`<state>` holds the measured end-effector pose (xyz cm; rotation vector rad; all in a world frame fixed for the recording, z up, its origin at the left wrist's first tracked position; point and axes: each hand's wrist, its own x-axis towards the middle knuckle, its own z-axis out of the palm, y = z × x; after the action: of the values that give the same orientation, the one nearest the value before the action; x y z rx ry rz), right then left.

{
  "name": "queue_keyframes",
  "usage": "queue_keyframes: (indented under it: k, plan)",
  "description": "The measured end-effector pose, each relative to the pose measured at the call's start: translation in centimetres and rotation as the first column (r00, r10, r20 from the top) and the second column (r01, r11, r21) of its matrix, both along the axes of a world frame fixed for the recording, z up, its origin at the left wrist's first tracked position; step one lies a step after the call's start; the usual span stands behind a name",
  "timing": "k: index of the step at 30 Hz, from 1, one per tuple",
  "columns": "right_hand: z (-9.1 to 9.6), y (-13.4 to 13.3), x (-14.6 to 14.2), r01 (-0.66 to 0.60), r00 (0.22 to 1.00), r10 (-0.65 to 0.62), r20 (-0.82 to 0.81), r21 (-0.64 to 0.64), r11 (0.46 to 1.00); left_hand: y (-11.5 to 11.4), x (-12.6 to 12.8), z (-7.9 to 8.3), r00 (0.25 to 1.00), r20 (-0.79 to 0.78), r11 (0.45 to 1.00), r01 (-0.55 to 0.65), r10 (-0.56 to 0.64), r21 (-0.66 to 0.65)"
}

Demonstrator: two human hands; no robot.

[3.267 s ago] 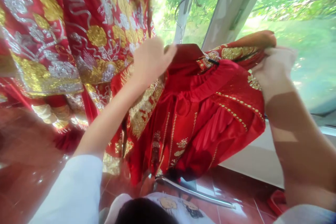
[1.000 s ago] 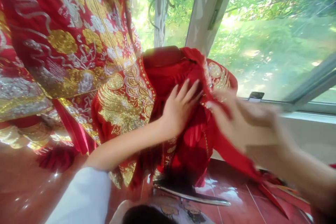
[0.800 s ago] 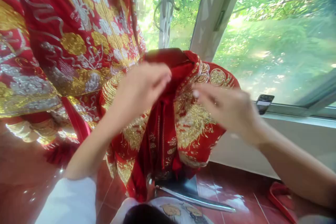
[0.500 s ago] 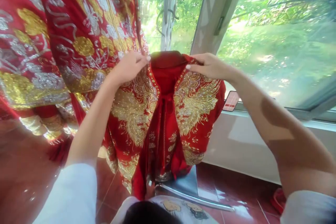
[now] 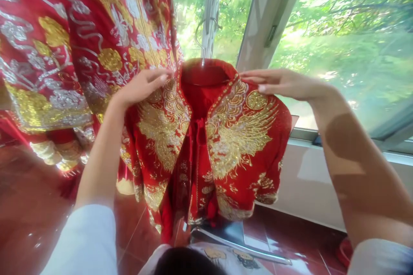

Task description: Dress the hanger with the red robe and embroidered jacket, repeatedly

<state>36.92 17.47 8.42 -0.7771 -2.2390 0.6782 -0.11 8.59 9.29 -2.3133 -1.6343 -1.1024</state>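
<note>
A red jacket [image 5: 200, 150] with gold and silver embroidery hangs on a hanger [image 5: 203, 51], its front parted below the stand-up collar. Dark red cloth and a tied cord show inside the opening. My left hand [image 5: 142, 87] rests at the shoulder on the left, fingers stretched toward the collar and thumb close beneath them. On the other shoulder lies my right hand [image 5: 285, 84], its fingers extended and its thumb apart on the front cloth. Neither hand visibly grips the fabric.
Another red garment [image 5: 77, 51] with gold and silver sequins hangs close on the left. Behind the jacket stands a window [image 5: 335, 60] with a metal frame. A dark seat with a metal rail [image 5: 241, 245] is below, above red floor tiles [image 5: 129, 240].
My hands have moved apart from the collar edges out along the shoulders. The jacket front now spreads wider and covers most of the phone on the sill.
</note>
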Motion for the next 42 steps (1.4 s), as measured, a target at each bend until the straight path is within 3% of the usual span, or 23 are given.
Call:
queue_keyframes:
  k: [3, 4, 6, 7, 9, 11, 13, 16, 18, 20, 23, 25, 27, 28, 29, 31, 32, 34, 36, 39, 40, 42]
  plan:
    - [-2.6, 0.6, 2.6, 0.027, 0.999, -0.019, 0.034, -0.26, 0.965, -0.9, -2.2, -2.4, 1.0, 0.016, 0.993, -0.02, 0.022, -0.113]
    - [-3.3, 0.3, 2.7, 0.084, 0.996, -0.081, 0.024, -0.259, 0.962, -1.2, -2.0, -3.3, 0.995, 0.032, 0.993, -0.093, 0.096, -0.073]
    - [-4.5, -1.0, 1.8, 0.303, 0.952, -0.305, -0.019, -0.087, 0.949, -1.7, -0.2, -5.1, 0.951, 0.086, 0.946, -0.306, 0.297, 0.105]
    - [-5.0, -2.0, 0.9, 0.445, 0.895, -0.442, -0.05, 0.055, 0.894, -1.9, 1.2, -6.1, 0.915, 0.118, 0.892, -0.403, 0.386, 0.203]
    - [-6.2, -4.3, -1.5, 0.684, 0.723, -0.669, -0.17, 0.312, 0.659, -2.4, 4.3, -8.2, 0.862, 0.151, 0.789, -0.505, 0.484, 0.352]
    - [-8.3, -6.6, -4.4, 0.783, 0.591, -0.743, -0.313, 0.445, 0.435, -3.0, 6.9, -11.0, 0.85, 0.131, 0.747, -0.514, 0.51, 0.421]
    - [-11.6, -8.7, -7.3, 0.779, 0.573, -0.709, -0.412, 0.542, 0.315, -3.4, 8.6, -14.5, 0.856, 0.084, 0.753, -0.493, 0.511, 0.435]
    - [-17.4, -10.4, -10.0, 0.695, 0.606, -0.683, -0.408, 0.69, 0.204, -3.9, 8.9, -20.0, 0.863, 0.021, 0.787, -0.47, 0.505, 0.4]
    - [-20.3, -10.5, -10.0, 0.671, 0.596, -0.693, -0.406, 0.726, 0.152, -4.3, 7.7, -22.4, 0.85, 0.017, 0.787, -0.495, 0.526, 0.368]
    - [-21.4, -10.4, -8.7, 0.697, 0.591, -0.671, -0.447, 0.702, 0.146, -5.1, 5.9, -23.1, 0.845, -0.009, 0.792, -0.497, 0.535, 0.355]
    - [-20.8, -10.4, -5.7, 0.721, 0.608, -0.624, -0.491, 0.67, 0.176, -7.3, 3.8, -21.9, 0.893, -0.102, 0.861, -0.383, 0.437, 0.334]
    - [-20.2, -10.6, -4.4, 0.736, 0.572, -0.666, -0.478, 0.659, 0.158, -8.9, 3.9, -20.5, 0.932, -0.116, 0.902, -0.291, 0.342, 0.319]
    - [-20.2, -10.5, -4.0, 0.793, 0.503, -0.731, -0.46, 0.583, 0.178, -9.9, 5.5, -19.1, 0.956, -0.073, 0.91, -0.247, 0.286, 0.333]
    - [-20.4, -10.3, -4.1, 0.833, 0.479, -0.754, -0.45, 0.504, 0.229, -9.9, 6.7, -18.5, 0.962, -0.038, 0.908, -0.24, 0.269, 0.342]
    - [-20.8, -10.0, -4.4, 0.864, 0.476, -0.762, -0.438, 0.396, 0.312, -9.6, 8.1, -18.1, 0.969, -0.001, 0.908, -0.229, 0.245, 0.35]
    - [-21.8, -9.3, -5.2, 0.841, 0.532, -0.725, -0.437, 0.172, 0.514, -7.8, 10.9, -17.7, 0.983, 0.058, 0.924, -0.181, 0.172, 0.337]
    - [-22.3, -8.9, -5.6, 0.802, 0.565, -0.695, -0.446, 0.097, 0.59, -6.4, 12.1, -17.8, 0.991, 0.063, 0.94, -0.132, 0.118, 0.314]
    - [-22.9, -8.3, -5.9, 0.752, 0.599, -0.656, -0.458, 0.042, 0.658, -3.3, 13.4, -18.6, 0.999, 0.034, 0.984, -0.039, 0.033, 0.176]
    - [-23.1, -7.9, -5.8, 0.754, 0.607, -0.665, -0.436, 0.05, 0.655, -0.7, 13.4, -19.8, 1.0, 0.021, 0.999, -0.003, 0.002, 0.041]
    - [-22.8, -8.5, -5.5, 0.777, 0.61, -0.699, -0.374, 0.111, 0.619, 0.5, 12.4, -21.4, 1.0, 0.015, 1.0, 0.023, -0.023, 0.004]
    - [-22.7, -9.0, -5.8, 0.802, 0.59, -0.714, -0.377, 0.17, 0.573, 0.3, 12.2, -21.7, 1.0, 0.012, 1.0, 0.024, -0.025, 0.014]
    - [-23.1, -10.2, -7.3, 0.86, 0.507, -0.739, -0.444, 0.322, 0.396, -0.6, 12.1, -22.2, 1.0, 0.009, 1.0, -0.009, 0.009, 0.026]
